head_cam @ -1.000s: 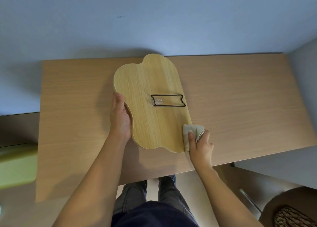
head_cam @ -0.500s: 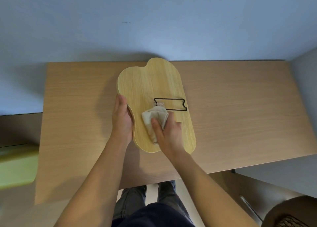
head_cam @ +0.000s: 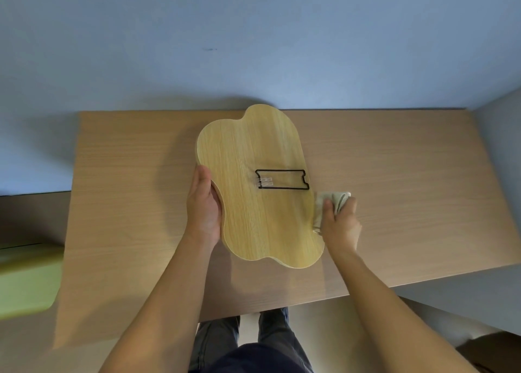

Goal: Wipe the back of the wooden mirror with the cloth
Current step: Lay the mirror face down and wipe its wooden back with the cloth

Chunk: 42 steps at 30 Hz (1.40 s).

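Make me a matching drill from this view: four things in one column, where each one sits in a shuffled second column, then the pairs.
Things
1. left hand
2. cloth
3. black wire stand
4. wooden mirror

Places
A. folded flat against the mirror's back, right of centre
B. lying back-up on the table
C. gripping the mirror's left edge
D. bunched in the right hand at the mirror's right edge

Pairs: 1-C, 2-D, 3-A, 4-B
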### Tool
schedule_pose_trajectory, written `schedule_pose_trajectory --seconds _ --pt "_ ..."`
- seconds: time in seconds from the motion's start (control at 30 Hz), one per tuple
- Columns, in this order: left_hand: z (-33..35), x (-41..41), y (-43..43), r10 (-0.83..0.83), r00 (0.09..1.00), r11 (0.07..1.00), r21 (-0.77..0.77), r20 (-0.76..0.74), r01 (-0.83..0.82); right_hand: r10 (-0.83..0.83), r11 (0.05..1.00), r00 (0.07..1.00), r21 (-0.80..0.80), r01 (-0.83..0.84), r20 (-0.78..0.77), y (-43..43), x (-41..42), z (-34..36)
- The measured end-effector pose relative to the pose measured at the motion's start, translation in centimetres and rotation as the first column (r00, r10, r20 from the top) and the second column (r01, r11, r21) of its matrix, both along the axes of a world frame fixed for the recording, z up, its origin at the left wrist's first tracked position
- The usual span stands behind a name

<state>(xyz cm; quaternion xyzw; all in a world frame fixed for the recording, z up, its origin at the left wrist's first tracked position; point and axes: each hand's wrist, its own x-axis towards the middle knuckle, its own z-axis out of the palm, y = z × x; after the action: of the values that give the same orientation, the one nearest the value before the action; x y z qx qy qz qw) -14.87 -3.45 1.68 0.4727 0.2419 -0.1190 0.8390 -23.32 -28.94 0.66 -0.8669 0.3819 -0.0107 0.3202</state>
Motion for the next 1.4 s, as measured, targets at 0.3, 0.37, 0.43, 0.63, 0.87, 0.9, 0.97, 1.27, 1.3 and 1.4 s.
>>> schedule_pose_trajectory --seconds 0.3,0.37,0.43,0.63,0.87,0.9,0.97,1.27,1.3,1.4 --pt "0.1 0.1 0.0 0.013 1.0 1.0 -0.012 -0.007 -0.013 0.438 0.891 0.872 0.021 -0.453 0.22 10.8 1.1 2.5" --pt "0.2 0.2 0.1 0.009 1.0 1.0 0.004 -0.005 -0.009 0.377 0.923 0.906 0.009 -0.385 0.191 8.8 0.8 1.4" --pt "0.1 0.2 0.1 0.009 1.0 1.0 0.009 -0.005 -0.009 0.298 0.953 0.942 0.008 -0.303 0.151 6.3 0.4 0.1" --pt "0.2 0.2 0.1 0.008 1.0 1.0 -0.005 -0.012 -0.008 0.152 0.988 0.987 0.001 -0.152 -0.042 -1.2 0.3 -2.6" --pt "0.1 0.3 0.2 -0.001 0.999 1.0 -0.011 -0.039 0.001 0.207 0.967 0.962 0.115 -0.229 0.179 4.1 6.2 4.0" --pt "0.1 0.3 0.2 -0.007 0.999 1.0 -0.016 -0.037 0.006 0.278 0.94 0.927 0.127 -0.317 0.252 6.5 7.3 5.4" --pt "0.3 0.3 0.2 -0.013 1.0 0.999 -0.041 -0.019 0.013 0.417 0.871 0.85 0.126 -0.476 0.323 11.2 9.0 7.2" --pt "0.8 0.3 0.2 -0.001 1.0 0.997 -0.081 0.012 0.002 0.628 0.717 0.776 -0.428 -0.55 0.057 13.9 12.8 4.3" --pt "0.7 0.3 0.1 -0.001 1.0 0.997 -0.08 0.005 0.002 0.61 0.72 0.792 -0.443 -0.534 0.036 13.5 13.2 4.2" --pt "0.9 0.5 0.1 -0.005 1.0 0.997 -0.082 -0.013 0.004 0.555 0.758 0.832 -0.409 -0.509 -0.006 13.0 13.9 4.2"
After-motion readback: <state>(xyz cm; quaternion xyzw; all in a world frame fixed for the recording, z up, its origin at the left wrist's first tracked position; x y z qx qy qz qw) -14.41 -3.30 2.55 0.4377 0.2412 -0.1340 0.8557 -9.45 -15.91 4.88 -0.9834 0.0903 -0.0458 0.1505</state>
